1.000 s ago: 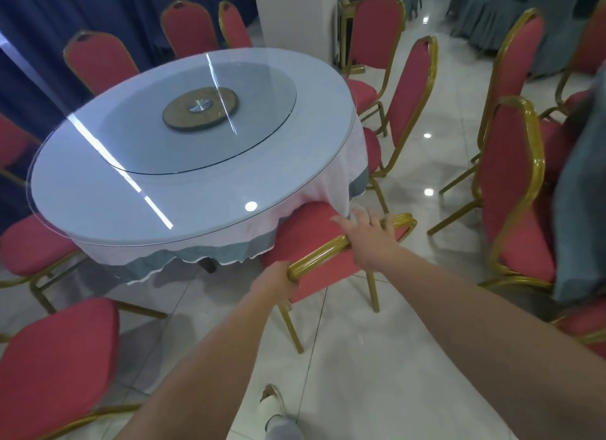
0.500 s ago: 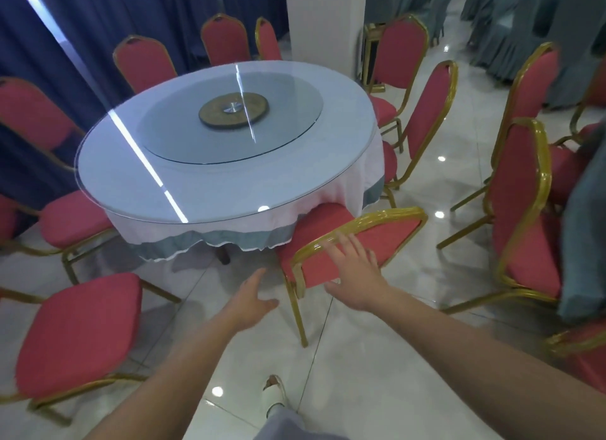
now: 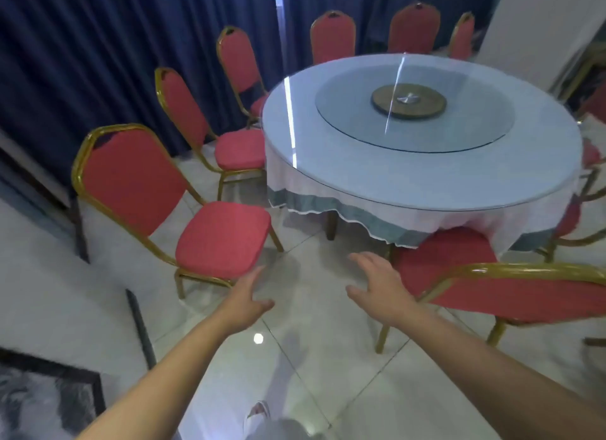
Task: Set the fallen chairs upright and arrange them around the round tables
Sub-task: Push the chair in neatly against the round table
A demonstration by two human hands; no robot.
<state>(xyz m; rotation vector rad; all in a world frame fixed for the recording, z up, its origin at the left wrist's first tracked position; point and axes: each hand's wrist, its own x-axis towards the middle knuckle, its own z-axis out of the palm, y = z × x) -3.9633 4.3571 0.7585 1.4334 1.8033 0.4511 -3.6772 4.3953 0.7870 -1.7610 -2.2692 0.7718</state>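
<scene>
By the curtain (image 3: pixel 65 62) the left chair (image 3: pixel 131 177) stands upright, back to the drape, seat facing right toward the table (image 3: pixel 426 174). Both arms reach forward over the floor. The left hand (image 3: pixel 249 300) hovers palm down by that seat's front corner, fingers loose, holding nothing. The right hand (image 3: pixel 382 287) is spread and empty beside the near chair (image 3: pixel 524 295), which stands upright with its seat under the tablecloth and its top rail running left to right.

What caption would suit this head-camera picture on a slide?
Left hand and right hand, open and empty, between left red chair and right red chair at the round table.
</scene>
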